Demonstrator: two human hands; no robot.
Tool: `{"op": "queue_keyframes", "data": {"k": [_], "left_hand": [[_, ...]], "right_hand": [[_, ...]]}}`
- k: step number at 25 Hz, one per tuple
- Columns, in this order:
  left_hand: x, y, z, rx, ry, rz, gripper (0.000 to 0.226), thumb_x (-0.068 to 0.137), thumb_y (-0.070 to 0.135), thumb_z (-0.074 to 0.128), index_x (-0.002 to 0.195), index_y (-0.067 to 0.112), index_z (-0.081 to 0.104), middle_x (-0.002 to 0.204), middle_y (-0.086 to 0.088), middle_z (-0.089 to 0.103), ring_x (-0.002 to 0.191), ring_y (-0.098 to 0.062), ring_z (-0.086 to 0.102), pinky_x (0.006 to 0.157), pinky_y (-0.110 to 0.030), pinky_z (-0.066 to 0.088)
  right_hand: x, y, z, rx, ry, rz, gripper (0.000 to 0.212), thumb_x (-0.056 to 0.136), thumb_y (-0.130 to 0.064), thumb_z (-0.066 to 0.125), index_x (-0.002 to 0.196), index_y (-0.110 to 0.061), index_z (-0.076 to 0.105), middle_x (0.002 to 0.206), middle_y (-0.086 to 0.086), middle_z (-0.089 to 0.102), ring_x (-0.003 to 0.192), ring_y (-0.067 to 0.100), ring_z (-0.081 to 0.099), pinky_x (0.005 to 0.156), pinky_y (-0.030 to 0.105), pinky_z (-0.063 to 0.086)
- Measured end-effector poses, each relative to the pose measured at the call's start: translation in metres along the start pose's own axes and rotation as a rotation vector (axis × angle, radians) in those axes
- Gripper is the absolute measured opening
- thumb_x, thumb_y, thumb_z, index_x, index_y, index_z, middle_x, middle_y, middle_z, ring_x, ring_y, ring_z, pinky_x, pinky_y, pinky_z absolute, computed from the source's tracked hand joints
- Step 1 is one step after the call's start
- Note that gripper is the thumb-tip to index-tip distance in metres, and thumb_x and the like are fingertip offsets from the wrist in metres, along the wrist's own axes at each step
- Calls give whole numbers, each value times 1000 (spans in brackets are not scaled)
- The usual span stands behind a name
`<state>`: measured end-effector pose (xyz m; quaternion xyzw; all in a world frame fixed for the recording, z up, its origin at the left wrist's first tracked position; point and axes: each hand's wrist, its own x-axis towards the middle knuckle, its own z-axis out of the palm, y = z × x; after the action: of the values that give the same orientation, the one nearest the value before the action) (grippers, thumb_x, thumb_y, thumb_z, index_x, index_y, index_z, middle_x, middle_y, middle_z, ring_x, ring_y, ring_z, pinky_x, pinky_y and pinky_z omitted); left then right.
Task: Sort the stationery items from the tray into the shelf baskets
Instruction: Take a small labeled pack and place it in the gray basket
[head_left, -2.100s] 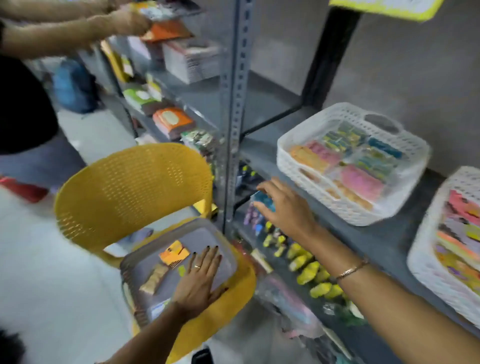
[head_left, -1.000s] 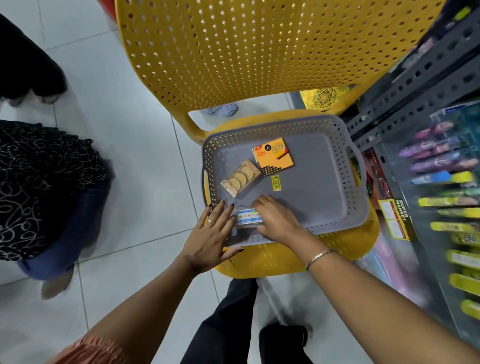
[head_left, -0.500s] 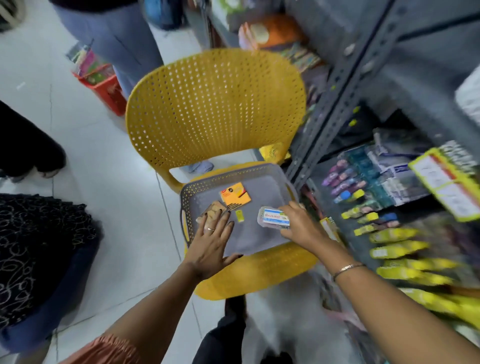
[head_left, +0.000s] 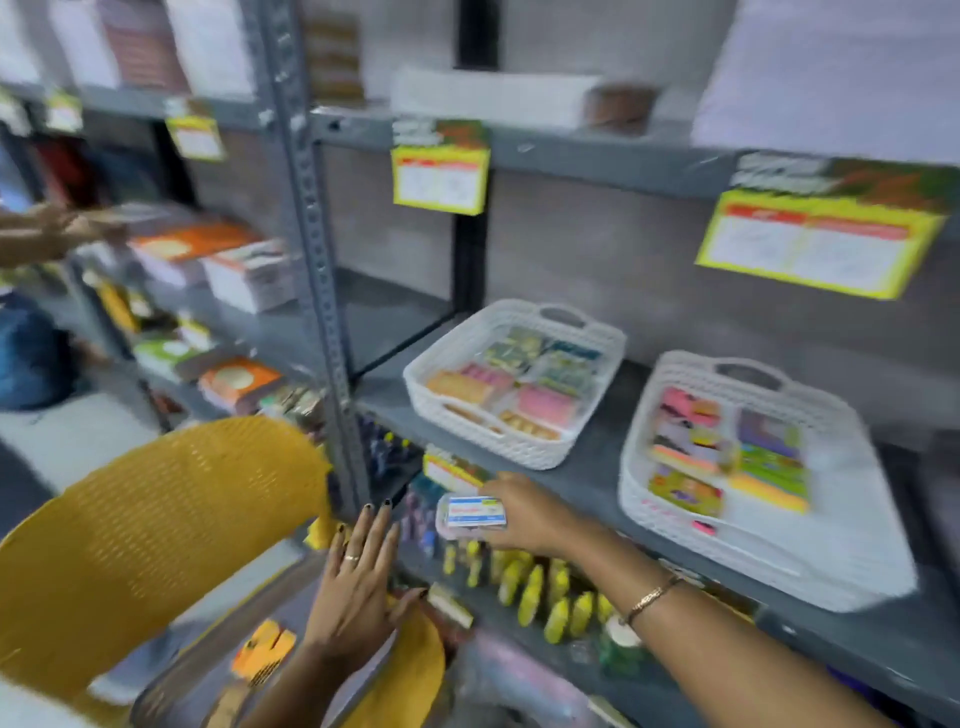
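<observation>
Risk: box (head_left: 475, 512) carried low at shelf (head_left: 597, 483) edge; could clip the lip, or land in the wrong basket since contents read blurred. Right hand (head_left: 530, 514) fingers closed around box. Left hand (head_left: 358, 587) flat, fingers spread, empty, over tray (head_left: 208, 660). Tray holds orange pack (head_left: 265, 649). Left basket (head_left: 514, 384): small packets. Right basket (head_left: 748, 478): colourful pads.
</observation>
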<state>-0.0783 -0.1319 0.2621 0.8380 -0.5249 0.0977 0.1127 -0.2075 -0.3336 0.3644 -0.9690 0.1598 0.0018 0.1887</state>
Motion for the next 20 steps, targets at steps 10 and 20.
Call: {"op": "queue_keyframes", "data": {"k": [10, 20], "left_hand": [[90, 236, -38, -133, 202, 503, 76, 91, 64, 16, 145, 12, 21, 156, -4, 3, 141, -28, 9, 110, -43, 5], [76, 462, -32, -208, 152, 800, 64, 90, 59, 33, 130, 9, 38, 142, -16, 41, 133, -27, 26, 108, -38, 18]], "right_hand": [[-211, 89, -153, -53, 245, 373, 37, 77, -23, 69, 106, -3, 60, 107, 19, 64, 97, 32, 57, 68, 31, 38], [-402, 250, -179, -94, 263, 685, 43, 76, -33, 71, 102, -1, 61, 108, 22, 64, 98, 35, 58, 77, 33, 44]]}}
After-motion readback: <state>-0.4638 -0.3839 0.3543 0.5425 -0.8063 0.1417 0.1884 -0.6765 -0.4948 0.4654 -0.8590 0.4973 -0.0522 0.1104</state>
